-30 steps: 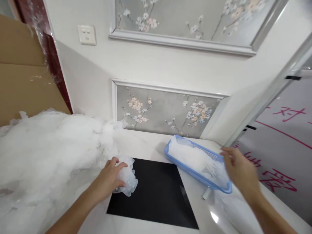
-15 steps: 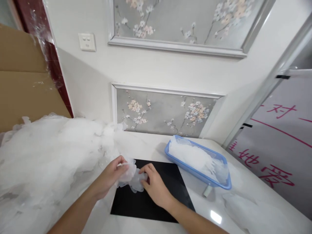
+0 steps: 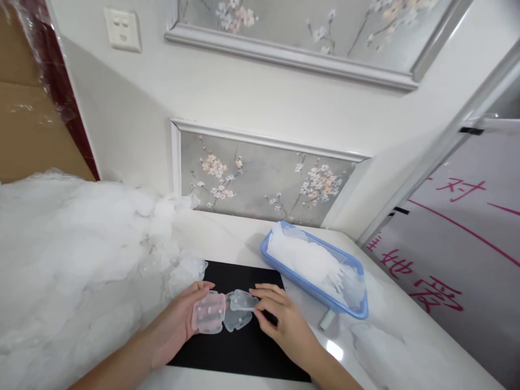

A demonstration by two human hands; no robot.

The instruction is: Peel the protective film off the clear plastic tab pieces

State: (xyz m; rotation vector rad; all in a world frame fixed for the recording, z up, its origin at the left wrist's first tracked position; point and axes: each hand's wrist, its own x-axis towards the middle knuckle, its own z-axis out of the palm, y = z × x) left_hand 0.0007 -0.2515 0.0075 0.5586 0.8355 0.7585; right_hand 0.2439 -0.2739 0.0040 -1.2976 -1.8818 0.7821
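My left hand [image 3: 174, 322] is closed on a translucent soft plastic piece [image 3: 209, 312] with a scalloped, roughly square outline and small raised dots; its thumb lies along the upper edge. Between the thumb and fingers of my right hand [image 3: 284, 319] is the edge of a similar clear plastic piece [image 3: 242, 299], partly folded. Another translucent layer [image 3: 236, 320] shows beneath it, and I cannot tell whether the layers are joined. Both hands are over a black mat [image 3: 239, 360] on the white table.
A large heap of white translucent pieces [image 3: 77, 254] covers the table's left side and reaches the mat. Beyond the mat's right corner stands a blue basket [image 3: 312, 290] of white pieces, with a small pale cylinder [image 3: 327, 319] beside it. A clear plastic bag [image 3: 382, 346] lies at right.
The bunched pieces are now spread apart, with one flat in my left hand and my right hand pulling at another's edge. My right hand has moved right; the view has shifted slightly.
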